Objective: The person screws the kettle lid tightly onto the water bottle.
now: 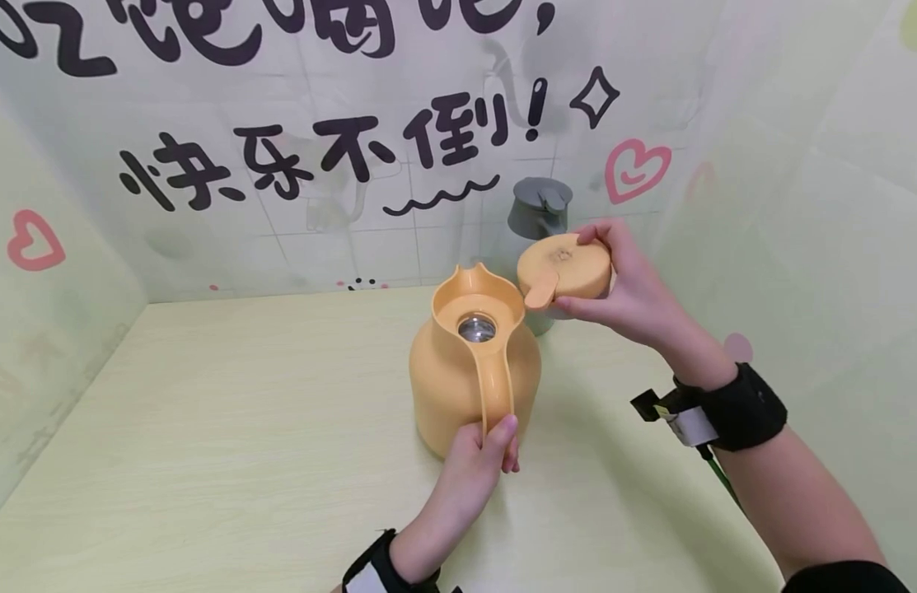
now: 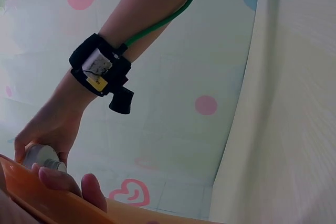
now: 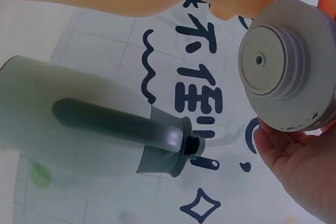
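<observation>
An orange thermos jug point(image 1: 436, 379) stands upright on the table, its mouth uncovered and a shiny round opening showing inside. My left hand point(image 1: 476, 457) grips the lower part of its handle point(image 1: 493, 383). Beside the rim, to the right, my right hand point(image 1: 632, 284) holds the round orange lid point(image 1: 577, 268) by its edge, with the lid's lever towards the jug. In the right wrist view the lid's pale underside point(image 3: 265, 61) shows a stepped plug with a small central hole. Fingers of the left hand point(image 2: 60, 182) curl over the orange handle in the left wrist view.
Behind the lid stands a tall jug with a grey-green top point(image 1: 535, 206) and a dark handle point(image 3: 121, 124), partly hidden in the head view. A printed sheet with large black characters point(image 1: 347, 148) hangs behind the pale table point(image 1: 243, 428). Side sheets flank the table.
</observation>
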`<state>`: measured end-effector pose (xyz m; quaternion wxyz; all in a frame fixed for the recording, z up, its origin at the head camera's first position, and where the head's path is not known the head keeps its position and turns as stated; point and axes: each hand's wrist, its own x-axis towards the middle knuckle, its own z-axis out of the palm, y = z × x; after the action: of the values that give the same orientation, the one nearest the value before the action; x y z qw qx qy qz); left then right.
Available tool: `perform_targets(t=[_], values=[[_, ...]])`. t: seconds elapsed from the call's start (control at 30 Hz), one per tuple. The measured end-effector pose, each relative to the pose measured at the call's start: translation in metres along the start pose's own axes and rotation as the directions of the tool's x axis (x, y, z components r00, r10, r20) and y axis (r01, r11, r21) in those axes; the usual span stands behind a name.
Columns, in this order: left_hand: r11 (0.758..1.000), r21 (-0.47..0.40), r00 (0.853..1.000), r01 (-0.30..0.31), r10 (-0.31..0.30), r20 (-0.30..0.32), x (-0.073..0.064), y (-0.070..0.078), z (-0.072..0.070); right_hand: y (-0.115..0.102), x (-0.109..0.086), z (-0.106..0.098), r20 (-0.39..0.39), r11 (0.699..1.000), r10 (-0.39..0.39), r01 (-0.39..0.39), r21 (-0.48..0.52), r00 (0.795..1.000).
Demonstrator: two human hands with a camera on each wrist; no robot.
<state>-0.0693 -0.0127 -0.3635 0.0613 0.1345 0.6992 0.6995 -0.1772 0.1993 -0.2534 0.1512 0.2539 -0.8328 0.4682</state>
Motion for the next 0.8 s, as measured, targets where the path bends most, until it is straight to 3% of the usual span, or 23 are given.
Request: perform_targets(t=[0.27,0.53,0.8], values=[[1.000,-0.003,1.000,0.005,-0.005,0.000,0.000,-0.001,0.000,-0.014,0.013,0.009,-0.049,0.989,-0.075,0.081,0.122,0.996],[1.000,0.000,1.000,0.015,-0.015,-0.001,0.001,0.000,-0.001,-0.020,0.025,0.030,-0.047,0.939,-0.176,0.182,0.292,0.983],[1.000,0.009,1.000,0.017,-0.017,0.002,0.002,0.001,0.000,-0.019,0.027,0.050,0.015,0.937,-0.207,0.193,0.291,0.978]])
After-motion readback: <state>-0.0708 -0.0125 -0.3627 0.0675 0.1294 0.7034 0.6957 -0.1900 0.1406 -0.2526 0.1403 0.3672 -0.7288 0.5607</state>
